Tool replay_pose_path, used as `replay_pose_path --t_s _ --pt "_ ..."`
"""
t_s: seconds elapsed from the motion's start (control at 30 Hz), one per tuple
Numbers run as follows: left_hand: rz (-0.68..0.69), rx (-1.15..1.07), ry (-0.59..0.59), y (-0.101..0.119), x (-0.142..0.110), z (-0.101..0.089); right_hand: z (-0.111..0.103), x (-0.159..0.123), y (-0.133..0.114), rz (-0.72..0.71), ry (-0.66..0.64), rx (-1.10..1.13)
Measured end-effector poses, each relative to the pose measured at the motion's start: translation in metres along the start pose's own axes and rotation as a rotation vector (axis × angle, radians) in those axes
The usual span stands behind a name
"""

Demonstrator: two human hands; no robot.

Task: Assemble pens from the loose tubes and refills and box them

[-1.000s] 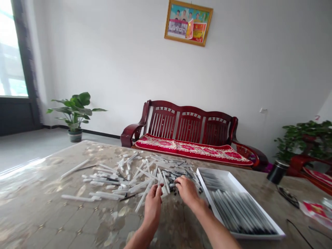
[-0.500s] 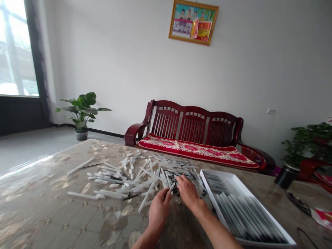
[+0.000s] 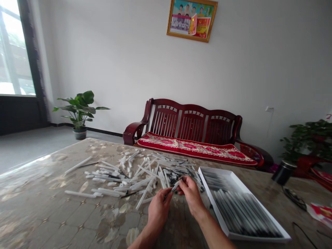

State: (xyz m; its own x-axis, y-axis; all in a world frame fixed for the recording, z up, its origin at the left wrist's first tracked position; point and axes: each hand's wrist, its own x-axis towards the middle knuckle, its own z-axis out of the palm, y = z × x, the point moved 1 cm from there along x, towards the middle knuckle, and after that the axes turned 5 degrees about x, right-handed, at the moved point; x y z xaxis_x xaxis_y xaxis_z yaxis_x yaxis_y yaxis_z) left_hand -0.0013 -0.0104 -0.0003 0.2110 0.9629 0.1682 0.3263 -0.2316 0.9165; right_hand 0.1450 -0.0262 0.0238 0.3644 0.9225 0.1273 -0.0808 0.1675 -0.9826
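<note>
A slim pen (image 3: 175, 185), clear with a dark end, is held between my two hands above the table. My left hand (image 3: 158, 206) is closed around its lower end. My right hand (image 3: 191, 195) pinches the upper end with thumb and fingers; a dark part shows at those fingertips, too small to make out. Just beyond my hands lie loose white and clear pen barrels and caps (image 3: 146, 180), with dark refills and small black parts among them. To the right of my right hand stands a shallow white box (image 3: 259, 238) with rows of pens (image 3: 246, 212) inside.
The table (image 3: 85, 221) has a patterned, glossy cover. Behind it stands a red wooden bench (image 3: 193, 124) with a red cushion. A black pot (image 3: 284, 173), cables (image 3: 294, 199) and a red-and-white packet (image 3: 320, 214) are at the right. A potted plant (image 3: 80, 114) stands back left.
My right hand has drawn back from the loose parts toward my left hand and now meets the pen's upper end. The view has shifted slightly.
</note>
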Motion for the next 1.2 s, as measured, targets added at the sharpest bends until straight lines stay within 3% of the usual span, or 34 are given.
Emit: replay_pose_path --t_s 0.13,0.3,0.53,0.6,0.7,0.83,0.9,1.07,1.2 --pt "0.011 0.05 -0.001 0.001 -0.001 0.0 0.002 0.0 0.003 0.041 -0.026 -0.025" --pt "0.039 0.24 0.015 0.007 -0.007 -0.003 0.005 -0.005 0.001 0.074 0.072 -0.049" --pt "0.288 0.496 0.071 0.017 -0.014 -0.01 0.009 -0.019 -0.011 0.184 0.148 0.063" --pt "0.272 0.393 0.082 0.015 -0.01 -0.009 0.009 -0.024 -0.014 0.186 0.119 0.136" --pt "0.152 -0.013 0.073 0.007 -0.001 -0.005 0.009 -0.032 -0.012 0.147 0.04 0.186" --pt "-0.14 -0.707 -0.019 0.001 0.009 0.001 0.012 -0.041 -0.001 0.106 -0.05 -0.044" --pt "-0.249 -0.917 -0.07 0.003 0.007 0.002 0.014 -0.043 0.003 0.057 -0.084 -0.173" --pt "-0.319 -1.083 -0.221 0.01 -0.003 0.01 0.007 -0.047 -0.006 -0.074 -0.117 -0.377" --pt "-0.378 -1.152 -0.282 0.01 -0.008 0.02 -0.017 -0.052 -0.015 0.043 -0.063 -0.456"
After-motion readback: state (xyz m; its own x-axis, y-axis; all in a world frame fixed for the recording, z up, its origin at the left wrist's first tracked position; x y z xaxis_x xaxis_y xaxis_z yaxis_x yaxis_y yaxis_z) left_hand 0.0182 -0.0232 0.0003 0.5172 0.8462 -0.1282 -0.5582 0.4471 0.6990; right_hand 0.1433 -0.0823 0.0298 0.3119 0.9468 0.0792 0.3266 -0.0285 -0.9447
